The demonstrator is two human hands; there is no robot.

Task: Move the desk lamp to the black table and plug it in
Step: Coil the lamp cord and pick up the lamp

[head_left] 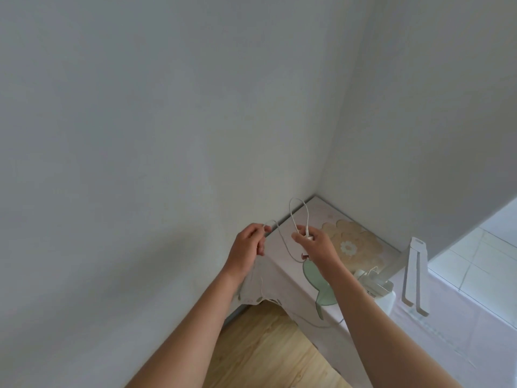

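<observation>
Two bare forearms enter from the bottom edge, one from about 7 o'clock and one from about 5 o'clock. No sleeve, cuff, watch, bracelet or glove shows on either arm from the frame edge to the wrist. The left hand (pixel 247 249) is uncovered, with short, unpainted nails visible on its fingers (pixel 261 247) and no ring in sight. The right hand (pixel 314 245) is likewise bare, with slender fingers (pixel 300 229) and no jewellery visible. Both forearms look smooth and slim, narrowing toward the wrists.
</observation>
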